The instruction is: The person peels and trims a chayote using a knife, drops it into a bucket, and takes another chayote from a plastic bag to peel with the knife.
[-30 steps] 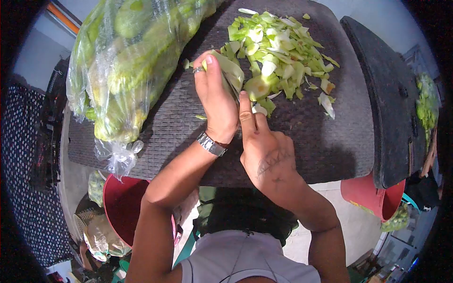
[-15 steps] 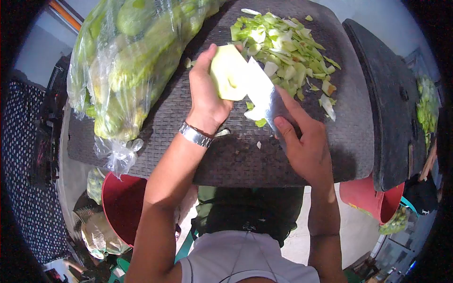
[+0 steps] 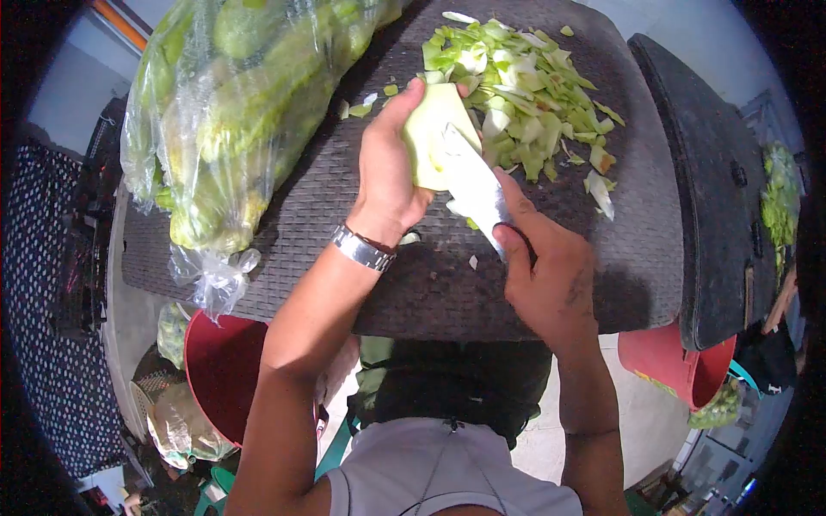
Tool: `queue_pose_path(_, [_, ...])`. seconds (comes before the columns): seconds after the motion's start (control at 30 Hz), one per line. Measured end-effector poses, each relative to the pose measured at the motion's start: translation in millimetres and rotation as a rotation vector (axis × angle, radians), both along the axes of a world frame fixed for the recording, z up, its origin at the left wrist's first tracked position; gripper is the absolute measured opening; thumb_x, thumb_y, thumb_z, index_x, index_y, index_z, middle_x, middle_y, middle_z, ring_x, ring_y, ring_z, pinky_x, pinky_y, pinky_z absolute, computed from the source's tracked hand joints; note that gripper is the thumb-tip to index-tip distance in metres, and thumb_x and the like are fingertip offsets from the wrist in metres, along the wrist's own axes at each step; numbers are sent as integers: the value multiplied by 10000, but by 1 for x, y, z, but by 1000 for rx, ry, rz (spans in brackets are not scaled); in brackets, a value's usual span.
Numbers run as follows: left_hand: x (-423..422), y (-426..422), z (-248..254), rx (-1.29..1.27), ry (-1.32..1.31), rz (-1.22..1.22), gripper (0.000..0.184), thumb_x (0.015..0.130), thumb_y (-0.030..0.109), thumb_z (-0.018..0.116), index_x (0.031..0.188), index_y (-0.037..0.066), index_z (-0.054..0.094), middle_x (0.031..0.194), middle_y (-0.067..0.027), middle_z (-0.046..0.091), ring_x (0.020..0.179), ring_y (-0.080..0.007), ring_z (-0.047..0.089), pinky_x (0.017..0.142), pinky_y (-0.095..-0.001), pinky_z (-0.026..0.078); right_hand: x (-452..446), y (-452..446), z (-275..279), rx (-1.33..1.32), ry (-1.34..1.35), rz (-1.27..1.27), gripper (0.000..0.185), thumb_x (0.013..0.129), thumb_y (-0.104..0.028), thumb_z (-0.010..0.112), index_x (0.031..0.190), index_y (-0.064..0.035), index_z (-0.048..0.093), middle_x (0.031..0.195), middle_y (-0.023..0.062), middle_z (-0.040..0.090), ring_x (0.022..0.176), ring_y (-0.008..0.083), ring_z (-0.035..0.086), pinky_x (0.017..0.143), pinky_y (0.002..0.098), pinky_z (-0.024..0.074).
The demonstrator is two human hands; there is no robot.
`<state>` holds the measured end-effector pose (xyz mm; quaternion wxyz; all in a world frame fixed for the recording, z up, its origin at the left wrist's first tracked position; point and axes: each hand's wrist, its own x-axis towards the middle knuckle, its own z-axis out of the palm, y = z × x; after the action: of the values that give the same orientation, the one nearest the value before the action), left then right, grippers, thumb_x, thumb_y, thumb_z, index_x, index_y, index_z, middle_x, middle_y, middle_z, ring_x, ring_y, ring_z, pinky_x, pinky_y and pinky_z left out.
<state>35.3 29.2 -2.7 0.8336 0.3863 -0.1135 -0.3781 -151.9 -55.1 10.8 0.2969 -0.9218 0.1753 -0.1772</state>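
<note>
My left hand [image 3: 391, 163] is wrapped round a pale green, peeled vegetable piece [image 3: 423, 142] with a flat cut face turned up. In my right hand [image 3: 551, 258] is a knife [image 3: 478, 191], its broad blade pointing up and left, with the tip over the cut face. Just beyond the two hands lies a pile of green and white peelings [image 3: 533, 95] on the dark woven tabletop [image 3: 413, 301]. A knotted clear plastic bag [image 3: 249, 129] full of green vegetables rests to the left of my left hand.
Below the table's near edge are a red tub [image 3: 219, 370] on the left and a red bucket [image 3: 667, 357] on the right. A dark panel [image 3: 701, 189] stands along the right side. Small scraps lie between the bag and the pile.
The piece was first on edge with the blade hidden; its cut face then turned up and the knife came into view. Since then the blade tip has moved over that face.
</note>
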Motion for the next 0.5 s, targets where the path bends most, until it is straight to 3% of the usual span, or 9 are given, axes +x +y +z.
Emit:
queue_pose_path(0.2, [2,-1,-6,-19,3,-23,535,1050,433,460,1196,-42,656,903,-140,733,774,-251,736,743,-361,609,3,-4,-6,-19,-41,32,568,921,-94,643,1472,-168,530,874,181,689,773,394,691,701,493,544])
queue_pose_path(0.4, [-2,-2,-6,1,-12,-74,496,1059,413,457,1162,-25,666,945,-111,726,782,-224,725,737,-343,598,5,-10,-19,200,-123,72,518,922,-72,640,1433,-105,560,965,227,705,871,437,688,752,463,550])
queue_pose_path(0.5, [-1,-3,-8,92,-52,-26,471,1062,393,457,1163,-21,659,960,-102,721,799,-197,716,744,-327,589,2,-16,-7,327,21,74,495,926,-59,640,1417,-68,572,1073,268,700,952,406,717,808,423,552])
